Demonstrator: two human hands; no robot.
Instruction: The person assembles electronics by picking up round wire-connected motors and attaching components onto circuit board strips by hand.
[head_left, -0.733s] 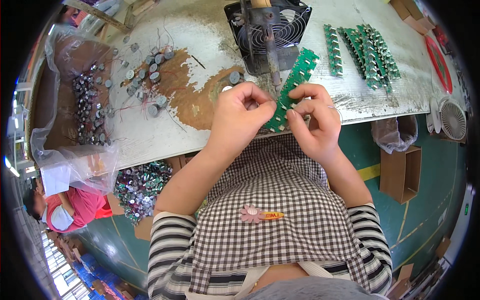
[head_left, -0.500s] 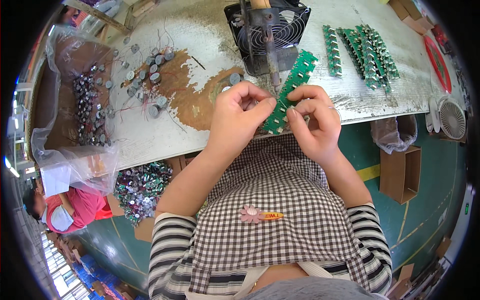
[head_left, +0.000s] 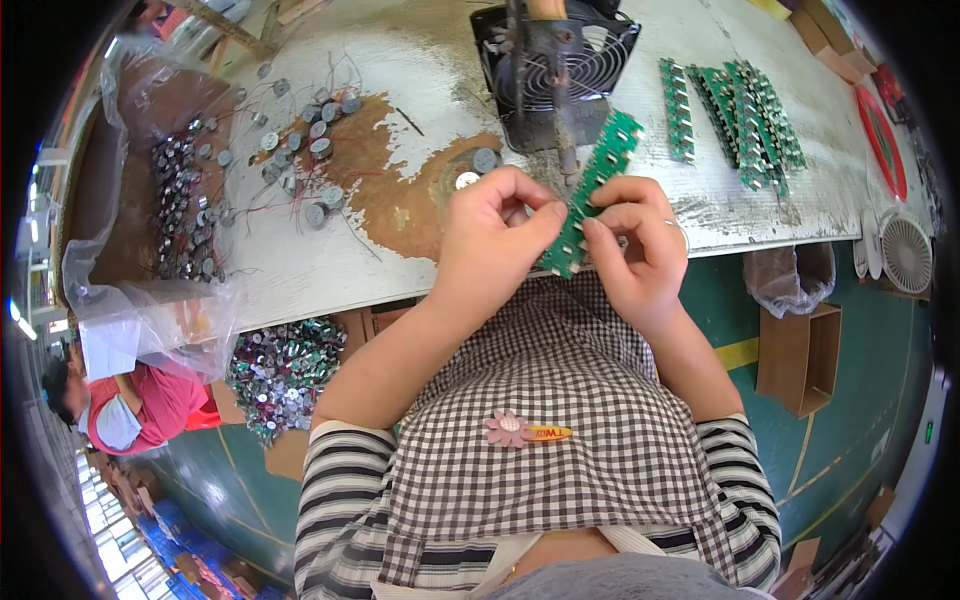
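Observation:
A narrow green circuit board strip (head_left: 607,155) with a row of small metal parts slants between my two hands above the near table edge. My right hand (head_left: 640,255) grips the strip along its right side, thumb and fingers curled on it. On the other side, my left hand (head_left: 500,235) is closed in a pinch, its thumb tip against the strip's left edge; what lies between those fingertips is too small to make out. Just beyond the fingers, a soldering iron (head_left: 566,130) points down from a stand. A round disc-shaped part (head_left: 467,181) lies beside my left hand.
A black fan (head_left: 595,60) stands behind the iron. More green board strips (head_left: 745,125) lie at the right. Small round wired motors (head_left: 320,148) are scattered at the left, beside a plastic-lined box (head_left: 110,190) of them. A person (head_left: 140,410) sits at the far left.
The picture has shifted slightly. Both hands and the strip sit a little farther right, and the strip is slightly more upright. Neither hand has let go.

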